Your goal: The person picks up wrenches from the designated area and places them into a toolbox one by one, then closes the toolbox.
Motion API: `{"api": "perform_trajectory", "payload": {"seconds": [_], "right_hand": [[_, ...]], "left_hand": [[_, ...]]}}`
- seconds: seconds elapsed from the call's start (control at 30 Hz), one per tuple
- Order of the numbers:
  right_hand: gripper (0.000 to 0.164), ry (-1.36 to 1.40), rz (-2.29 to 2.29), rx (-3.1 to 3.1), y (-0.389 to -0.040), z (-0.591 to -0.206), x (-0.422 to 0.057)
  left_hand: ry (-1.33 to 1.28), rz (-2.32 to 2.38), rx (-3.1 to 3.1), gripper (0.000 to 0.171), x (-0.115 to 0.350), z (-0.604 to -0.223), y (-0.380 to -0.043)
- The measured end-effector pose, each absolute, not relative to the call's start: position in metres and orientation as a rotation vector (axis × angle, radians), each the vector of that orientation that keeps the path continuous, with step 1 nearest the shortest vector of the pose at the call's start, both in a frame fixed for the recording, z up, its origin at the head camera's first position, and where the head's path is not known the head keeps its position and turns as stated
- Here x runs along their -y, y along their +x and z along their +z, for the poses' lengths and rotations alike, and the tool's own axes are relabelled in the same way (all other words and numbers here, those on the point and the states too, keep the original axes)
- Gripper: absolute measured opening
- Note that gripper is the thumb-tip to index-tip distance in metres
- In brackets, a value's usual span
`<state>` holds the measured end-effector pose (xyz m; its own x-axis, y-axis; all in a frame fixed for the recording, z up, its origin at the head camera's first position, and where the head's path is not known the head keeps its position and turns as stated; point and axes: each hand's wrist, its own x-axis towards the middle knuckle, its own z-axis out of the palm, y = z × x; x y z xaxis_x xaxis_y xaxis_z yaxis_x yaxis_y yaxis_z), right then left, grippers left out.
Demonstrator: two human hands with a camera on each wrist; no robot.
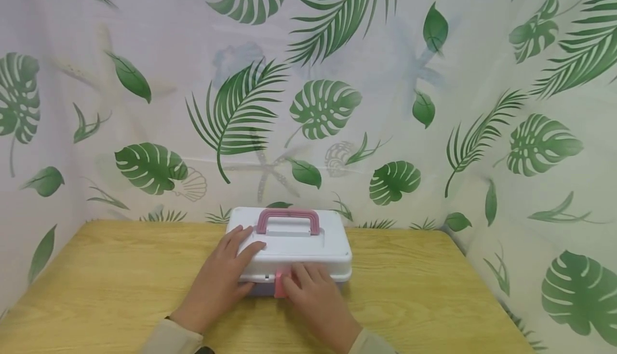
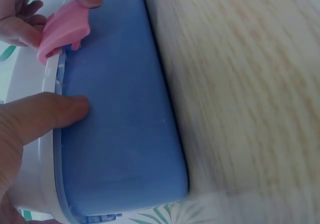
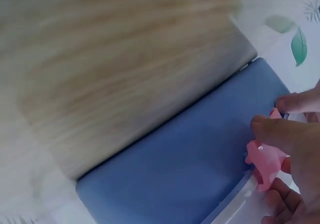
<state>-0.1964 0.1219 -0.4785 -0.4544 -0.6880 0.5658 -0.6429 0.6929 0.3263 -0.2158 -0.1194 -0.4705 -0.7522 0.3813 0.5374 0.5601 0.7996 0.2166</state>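
A plastic storage box with a white lid (image 1: 294, 248), a pink folding handle (image 1: 289, 213) and a blue base (image 2: 122, 129) stands on the table. The lid lies down on the base. My left hand (image 1: 219, 276) grips the box's left front corner, fingers over the lid and thumb against the blue front. At the middle of the front edge, my right hand (image 1: 318, 296) pinches the pink latch (image 2: 67, 28) between thumb and fingers. In the right wrist view the latch (image 3: 267, 161) is tilted out from the blue front, its upper end still at the lid rim.
The wooden table (image 1: 409, 295) extends to both sides of the box and in front of it. Behind and at the sides hangs a white cloth (image 1: 332, 182) printed with green leaves, close behind the box.
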Motion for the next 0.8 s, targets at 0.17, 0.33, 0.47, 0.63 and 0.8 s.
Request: {"api": "perform_trajectory", "payload": {"seconds": [0.17,0.33,0.47,0.63,0.8], "right_hand": [[0.023,1.003,-0.145,2.236,-0.197,-0.479,-0.117],[0.024,0.959,-0.211,2.249,-0.198,-0.478,-0.112],[0.024,0.926,-0.232,2.271,-0.199,-0.478,-0.109],[0.024,0.891,-0.22,2.284,-0.2,-0.48,-0.103],[0.026,0.85,-0.195,2.252,-0.201,-0.483,-0.097]], "left_hand": [[-0.69,-0.509,2.518,0.072,0.119,-0.469,-0.214],[-0.705,-0.492,2.479,0.072,0.118,-0.468,-0.213],[-0.71,-0.487,2.458,0.073,0.117,-0.466,-0.213],[-0.702,-0.493,2.481,0.072,0.118,-0.464,-0.214],[-0.695,-0.496,2.474,0.071,0.119,-0.463,-0.215]]}}
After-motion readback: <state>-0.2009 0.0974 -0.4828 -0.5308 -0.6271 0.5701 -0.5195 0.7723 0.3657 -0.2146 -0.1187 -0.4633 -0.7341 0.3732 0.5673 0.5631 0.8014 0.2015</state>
